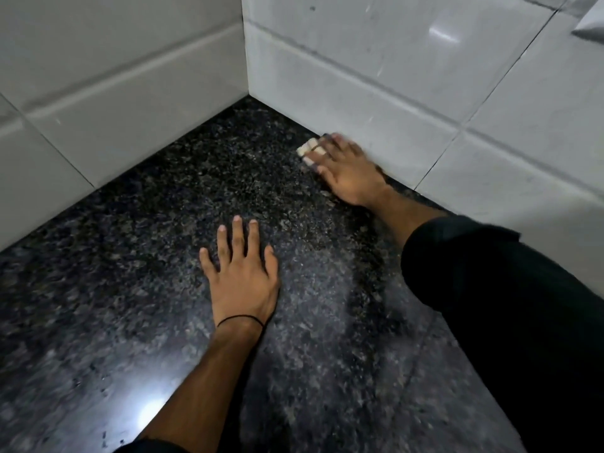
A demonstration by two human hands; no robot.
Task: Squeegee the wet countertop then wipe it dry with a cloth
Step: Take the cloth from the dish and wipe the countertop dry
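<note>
The countertop is dark speckled granite with a glossy, streaked sheen. My left hand lies flat on it near the middle, fingers spread, holding nothing; a thin black band circles the wrist. My right hand reaches to the back right, close to the tiled wall, and is motion-blurred. Its fingers press down on a small pale cloth, of which only a corner shows past the fingertips. A black sleeve covers my right forearm. No squeegee is in view.
White tiled walls meet in a corner at the back of the counter. A bright light reflection shines on the granite near the front. A seam in the stone runs diagonally at the right.
</note>
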